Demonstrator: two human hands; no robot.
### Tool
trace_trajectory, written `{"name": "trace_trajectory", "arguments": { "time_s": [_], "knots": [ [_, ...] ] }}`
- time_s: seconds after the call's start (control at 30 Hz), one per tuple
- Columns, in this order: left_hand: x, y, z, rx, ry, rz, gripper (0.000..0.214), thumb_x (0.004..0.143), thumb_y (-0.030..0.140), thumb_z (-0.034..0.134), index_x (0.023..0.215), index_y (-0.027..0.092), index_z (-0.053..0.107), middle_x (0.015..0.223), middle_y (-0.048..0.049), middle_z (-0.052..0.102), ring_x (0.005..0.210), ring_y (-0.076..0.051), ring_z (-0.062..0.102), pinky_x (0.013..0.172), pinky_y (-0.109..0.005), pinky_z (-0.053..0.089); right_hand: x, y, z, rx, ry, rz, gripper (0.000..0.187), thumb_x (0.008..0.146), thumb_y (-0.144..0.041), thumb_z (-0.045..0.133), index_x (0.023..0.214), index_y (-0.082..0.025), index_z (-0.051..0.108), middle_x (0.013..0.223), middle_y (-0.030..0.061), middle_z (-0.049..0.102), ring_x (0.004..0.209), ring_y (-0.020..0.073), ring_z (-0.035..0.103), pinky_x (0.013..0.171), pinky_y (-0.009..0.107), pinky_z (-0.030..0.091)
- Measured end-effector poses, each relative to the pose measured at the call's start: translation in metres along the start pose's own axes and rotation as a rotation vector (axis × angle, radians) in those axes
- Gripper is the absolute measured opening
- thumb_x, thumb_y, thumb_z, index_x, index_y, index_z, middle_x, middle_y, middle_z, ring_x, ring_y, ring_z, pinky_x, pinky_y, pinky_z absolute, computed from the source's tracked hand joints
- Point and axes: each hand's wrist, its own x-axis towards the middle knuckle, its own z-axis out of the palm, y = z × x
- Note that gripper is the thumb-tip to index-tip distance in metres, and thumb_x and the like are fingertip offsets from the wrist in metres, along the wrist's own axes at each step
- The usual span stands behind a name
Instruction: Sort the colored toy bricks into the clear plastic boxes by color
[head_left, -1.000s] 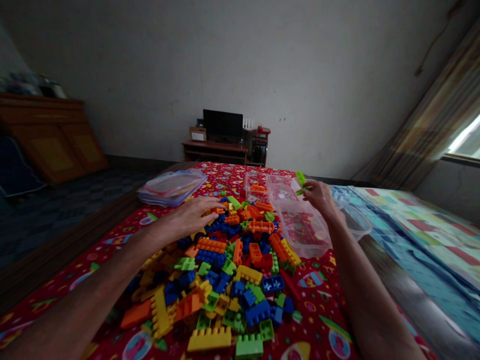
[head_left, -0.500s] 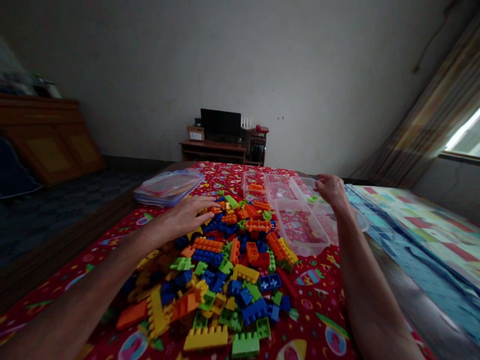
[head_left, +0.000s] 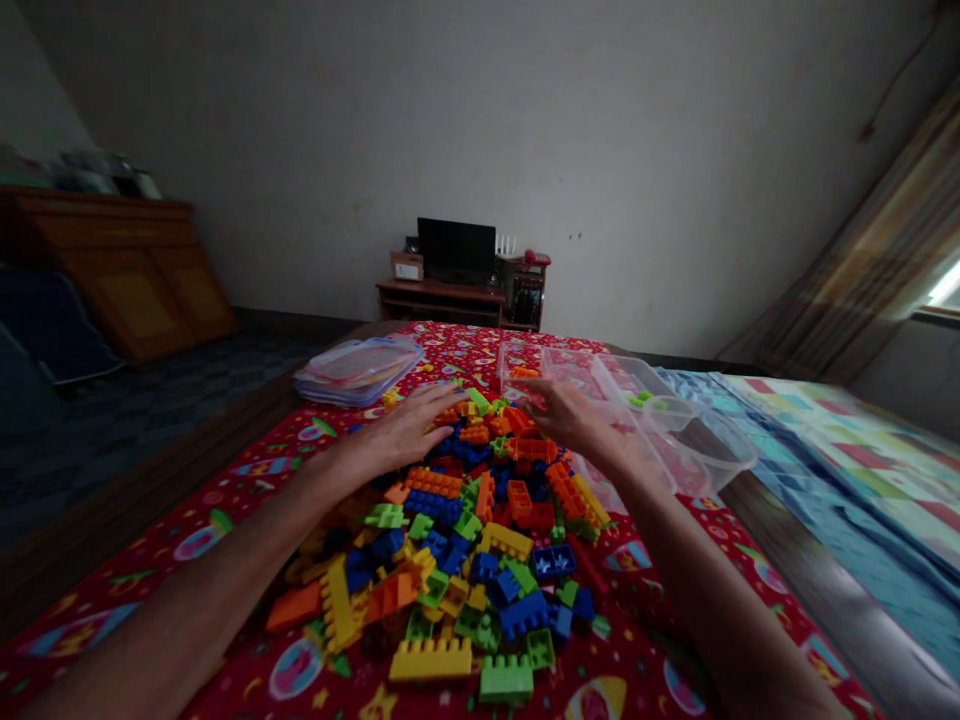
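Note:
A heap of building blocks (head_left: pixel 454 596) in orange, blue, green and yellow lies on a red patterned cloth (head_left: pixel 645 640). Over the heap's far left side, my left hand (head_left: pixel 409 428) reaches with fingers stretched and thumb apart, resting on or just above the blocks; whether it touches them I cannot tell. My right hand (head_left: pixel 568 412) hovers at the far right of the heap, fingers spread toward an orange block (head_left: pixel 531 450) and its neighbours, with nothing visible in it. Clear plastic boxes (head_left: pixel 581 357) stand behind the right hand. Light-green blocks (head_left: pixel 643 398) lie in one box, orange ones (head_left: pixel 525 373) in another.
Stacked clear lids (head_left: pixel 360 372) lie at the far left of the cloth. A clear rounded container (head_left: pixel 739 455) stands at the right edge, near a bed with a blue cover (head_left: pixel 847 520). Beyond are a desk with a monitor (head_left: pixel 456 248) and a wooden cabinet (head_left: pixel 124 270).
My right hand has moved left from the box with the green blocks to the heap. My left hand stays over the heap. The view has turned slightly left.

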Motion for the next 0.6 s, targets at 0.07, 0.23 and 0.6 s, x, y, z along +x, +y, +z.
{"name": "trace_trajectory", "arguments": {
  "time_s": [0.07,0.23,0.6],
  "knots": [
    [-0.001,0.003,0.003,-0.012,-0.025,0.017,0.053,0.088,0.029,0.047,0.14,0.02,0.043,0.148,-0.0092,0.042,0.135,-0.023,0.038,0.113,-0.041,0.029,-0.001,-0.01,0.014,0.027,-0.134,-0.043,0.042,0.09,-0.029,0.052,0.129,-0.016,0.056,0.107,0.0133,0.069,0.098,0.0215,0.063,0.082,0.031,0.046],
    [0.0,0.011,-0.001,-0.005,-0.029,0.004,0.039,0.084,0.024,0.052,0.122,0.015,0.059,0.126,-0.0124,0.059,0.116,-0.023,0.055,0.102,-0.035,0.042,-0.002,-0.019,0.013,0.072,-0.376,-0.104,0.05,0.088,-0.039,0.056,0.134,-0.018,0.053,0.116,0.013,0.067,0.1,0.0235,0.063,0.083,0.033,0.046],
    [-0.002,0.001,-0.024,-0.11,-0.053,-0.065,0.028,0.081,0.024,0.05,0.1,0.019,0.07,0.102,-0.0052,0.072,0.095,-0.021,0.065,0.089,-0.031,0.048,-0.005,-0.028,0.002,0.19,-0.178,-0.078,0.044,0.08,-0.012,0.058,0.124,-0.018,0.061,0.104,0.0089,0.069,0.086,0.017,0.06,0.071,0.027,0.043]
  ]
}}
